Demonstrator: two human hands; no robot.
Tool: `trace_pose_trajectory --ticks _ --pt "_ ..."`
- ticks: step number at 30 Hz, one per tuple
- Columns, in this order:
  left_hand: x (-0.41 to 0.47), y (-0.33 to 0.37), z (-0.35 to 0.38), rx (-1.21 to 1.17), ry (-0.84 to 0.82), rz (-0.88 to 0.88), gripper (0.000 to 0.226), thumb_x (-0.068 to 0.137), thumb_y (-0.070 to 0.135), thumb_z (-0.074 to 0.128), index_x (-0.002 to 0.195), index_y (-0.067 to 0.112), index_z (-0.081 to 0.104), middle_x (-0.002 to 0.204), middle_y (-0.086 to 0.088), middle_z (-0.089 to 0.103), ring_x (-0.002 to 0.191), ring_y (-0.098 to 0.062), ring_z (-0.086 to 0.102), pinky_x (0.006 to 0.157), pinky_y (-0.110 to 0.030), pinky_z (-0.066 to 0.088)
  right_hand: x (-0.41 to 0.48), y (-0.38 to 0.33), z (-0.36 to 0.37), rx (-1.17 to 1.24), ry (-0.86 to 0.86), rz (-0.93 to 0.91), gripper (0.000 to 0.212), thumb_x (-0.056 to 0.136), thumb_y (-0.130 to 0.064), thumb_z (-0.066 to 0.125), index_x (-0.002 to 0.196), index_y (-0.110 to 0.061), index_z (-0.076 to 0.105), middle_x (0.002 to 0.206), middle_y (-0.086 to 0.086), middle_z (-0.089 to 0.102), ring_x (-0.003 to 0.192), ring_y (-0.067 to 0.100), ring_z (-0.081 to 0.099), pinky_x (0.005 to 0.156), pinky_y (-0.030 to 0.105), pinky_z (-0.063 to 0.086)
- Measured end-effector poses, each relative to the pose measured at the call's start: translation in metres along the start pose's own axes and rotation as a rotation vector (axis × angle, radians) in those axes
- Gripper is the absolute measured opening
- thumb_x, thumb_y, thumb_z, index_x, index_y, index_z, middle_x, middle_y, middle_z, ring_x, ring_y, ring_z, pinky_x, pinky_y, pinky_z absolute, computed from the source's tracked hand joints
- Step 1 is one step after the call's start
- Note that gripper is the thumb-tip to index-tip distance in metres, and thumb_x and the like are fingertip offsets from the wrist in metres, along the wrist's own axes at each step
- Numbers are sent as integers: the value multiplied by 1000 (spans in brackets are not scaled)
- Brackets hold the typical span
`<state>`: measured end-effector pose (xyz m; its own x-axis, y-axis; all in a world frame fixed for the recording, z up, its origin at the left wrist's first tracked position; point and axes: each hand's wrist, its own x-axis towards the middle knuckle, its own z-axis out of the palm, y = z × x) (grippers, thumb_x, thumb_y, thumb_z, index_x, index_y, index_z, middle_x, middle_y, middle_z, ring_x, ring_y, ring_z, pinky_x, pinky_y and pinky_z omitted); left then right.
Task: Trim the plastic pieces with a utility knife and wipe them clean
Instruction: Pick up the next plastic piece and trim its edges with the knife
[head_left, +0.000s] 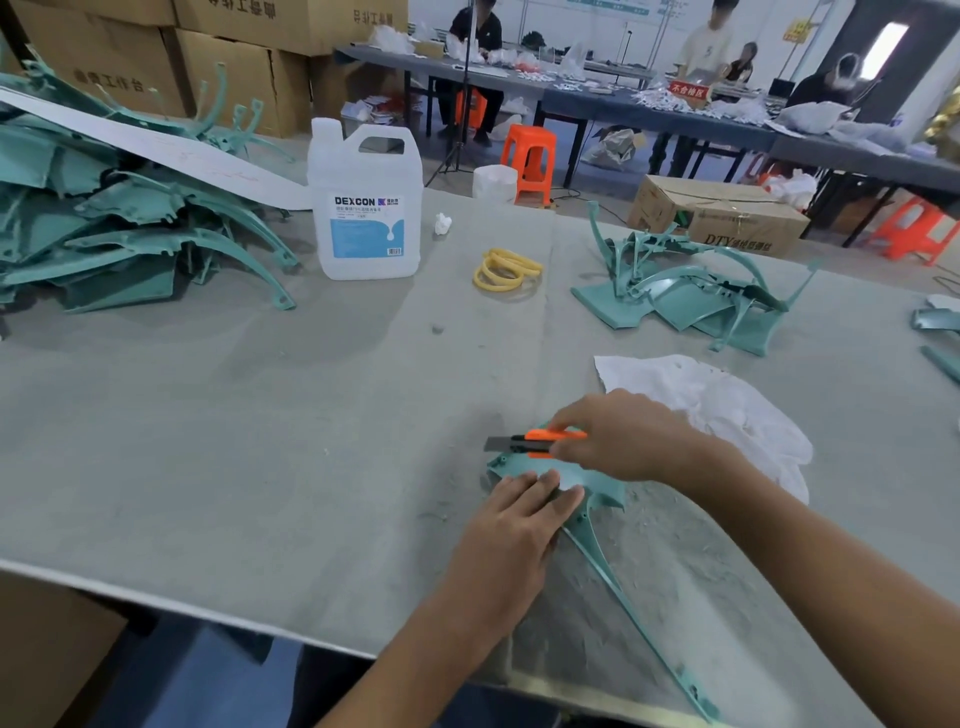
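Left hand (519, 514): flat, fingers straight and together, pressing on the teal plastic piece with a long curved arm (579, 474), at 5 o'clock on the grey felt-covered desk (260, 415).
Right hand (623, 441): fingers curled round the orange-and-black utility knife (524, 444), blade pointing to 9 o'clock at the piece's far edge.
Cloth: crumpled white cloth (727, 410), 3 o'clock, just beyond the right hand.
Middle: loose yellow rubber bands (506, 273), 12 o'clock.
Far: translucent white plastic jug (363, 208), 11 o'clock; large heap of teal plastic pieces (130, 234), 10 o'clock; smaller teal heap (691, 296), 2 o'clock.
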<state>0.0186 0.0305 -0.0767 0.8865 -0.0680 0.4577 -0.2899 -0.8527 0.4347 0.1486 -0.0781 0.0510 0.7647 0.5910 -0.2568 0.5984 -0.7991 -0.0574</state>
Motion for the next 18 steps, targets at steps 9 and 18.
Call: trace_pose_trajectory --ticks 9,18 --pt "-1 -2 0 7 -2 5 50 93 7 63 141 19 58 142 -7 59 131 -30 55 112 -41 43 18 38 2 -171 95 244 21 97 -37 55 103 -28 73 89 0 68 85 22 65 63 28 45" --pt "0 -2 1 8 21 9 47 93 12 64 139 20 60 142 -5 60 131 -27 55 110 -40 45 2 21 13 -32 73 25 21 96 -49 55 107 -41 70 90 -10 70 80 14 64 64 28 47"
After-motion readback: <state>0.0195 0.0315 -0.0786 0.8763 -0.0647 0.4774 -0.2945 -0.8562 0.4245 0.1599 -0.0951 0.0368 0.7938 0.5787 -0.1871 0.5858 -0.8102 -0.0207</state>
